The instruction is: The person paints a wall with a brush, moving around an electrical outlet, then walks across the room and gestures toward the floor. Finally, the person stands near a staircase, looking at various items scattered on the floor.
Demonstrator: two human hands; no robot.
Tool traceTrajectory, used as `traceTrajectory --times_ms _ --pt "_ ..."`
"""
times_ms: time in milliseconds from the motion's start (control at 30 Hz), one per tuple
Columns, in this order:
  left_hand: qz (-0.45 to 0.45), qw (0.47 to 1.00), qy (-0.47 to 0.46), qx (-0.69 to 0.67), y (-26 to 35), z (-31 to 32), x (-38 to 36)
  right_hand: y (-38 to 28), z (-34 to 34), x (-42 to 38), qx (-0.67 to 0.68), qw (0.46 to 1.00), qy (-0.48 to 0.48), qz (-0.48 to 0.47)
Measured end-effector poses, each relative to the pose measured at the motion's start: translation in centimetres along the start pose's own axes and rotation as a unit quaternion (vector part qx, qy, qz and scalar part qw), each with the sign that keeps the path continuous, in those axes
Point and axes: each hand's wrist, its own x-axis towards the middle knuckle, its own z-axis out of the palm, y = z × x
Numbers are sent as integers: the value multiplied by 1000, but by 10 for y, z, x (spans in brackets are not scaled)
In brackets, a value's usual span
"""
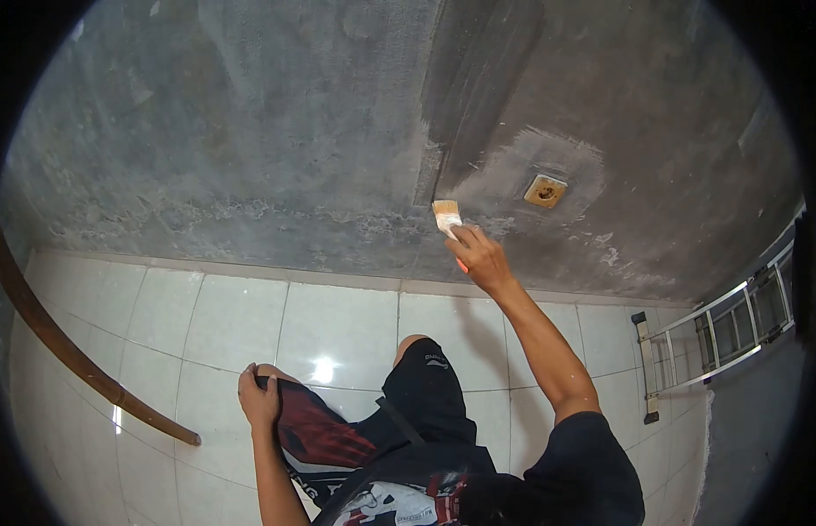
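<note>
My right hand (pixel 483 259) is closed round the handle of a paintbrush (pixel 447 213). The brush is flat, with pale bristles and a whitish ferrule, and a bit of orange-red handle shows below my fingers. Its bristle tips meet the grey wall (pixel 320 131) at the lower end of a darker vertical band (pixel 474 96). Right of the brush, a yellowed wall socket (pixel 546 191) sits inside a lighter, scraped-looking patch. My left hand (pixel 259 399) lies over my left knee with nothing in it, its fingers partly turned out of sight.
An aluminium ladder (pixel 706 337) stands at the right by the wall. A brown curved pole (pixel 84 364) reaches across the left side onto the white tiled floor (pixel 224 324). A low baseboard (pixel 338 279) runs along the wall's foot, where the surface is flaky and blotched.
</note>
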Motion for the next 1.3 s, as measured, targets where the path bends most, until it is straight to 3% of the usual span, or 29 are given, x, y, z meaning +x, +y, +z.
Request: traceTrajectory --times_ms 167,300,400,567,633,800,967,1067,1133,1300 --pt "-8 1000 -1 4 2 1 -1 40 -41 47 35 999 29 26" --pt "-16 1000 -3 1 8 0 -1 58 -109 113 -44 983 177 6" --pt "-16 1000 -6 1 9 0 -1 55 -119 131 -103 964 245 1" --pt "-18 1000 -2 -7 8 0 -1 33 -45 83 -134 981 141 13" --pt "-18 1000 -3 -1 6 0 -1 13 -6 49 -111 990 87 -18" --pt "-12 1000 1 12 5 -1 -1 -26 28 6 32 999 -24 14" --pt "-19 1000 -8 4 1 1 1 11 -17 58 36 998 36 25" --pt "-25 1000 -6 -3 3 1 1 25 -67 106 1 994 111 16" --pt "-31 999 -7 -8 5 1 1 25 -86 126 -100 971 216 -4" --pt "-18 1000 2 -12 3 3 2 16 -44 109 -137 977 161 8"
